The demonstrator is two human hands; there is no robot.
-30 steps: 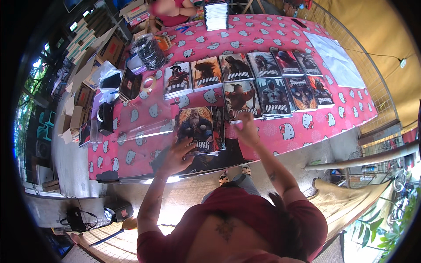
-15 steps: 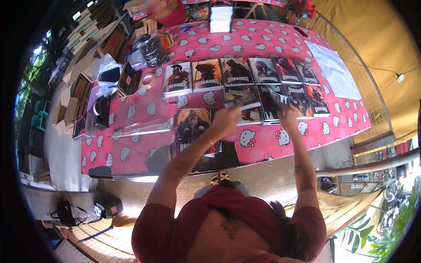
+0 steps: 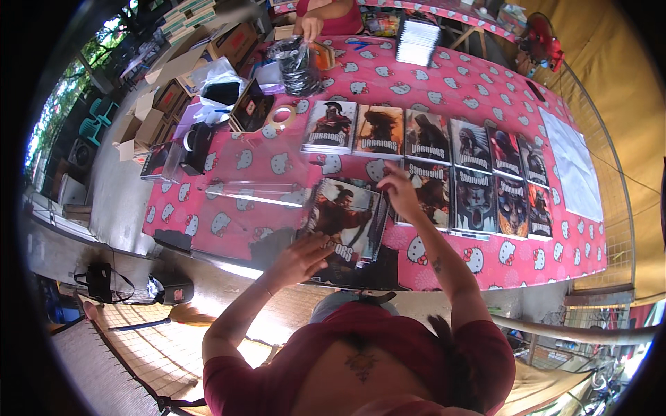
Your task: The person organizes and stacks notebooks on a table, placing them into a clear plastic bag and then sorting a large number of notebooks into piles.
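Observation:
A loose stack of illustrated booklets (image 3: 341, 216) lies near the table's front edge. Its top cover shows a red-clad figure with a blade. My left hand (image 3: 300, 261) rests on the stack's lower left corner, fingers laid flat. Just off the stack's upper right side, my right hand (image 3: 402, 195) hovers with its fingers apart and holds nothing. Beyond it, booklet piles stand in two rows. The far row begins with a helmeted-figure cover (image 3: 330, 126); the near row includes a dark face cover (image 3: 474, 200). My right hand and forearm partly cover the near row's leftmost pile (image 3: 431, 187).
Clear plastic sheets (image 3: 253, 182) lie left of the stack. Behind them are a tape roll (image 3: 282, 117), a black plastic bundle (image 3: 300, 69) and cardboard boxes (image 3: 149, 125). Across the table, a co-worker's hand (image 3: 312, 28) is near the bundle. White sheets (image 3: 572, 163) lie far right.
My left hand has moved from the rows, where it held a thin booklet, back to the stack. The stack's top cover differs. My right hand has moved left, and the view has shifted.

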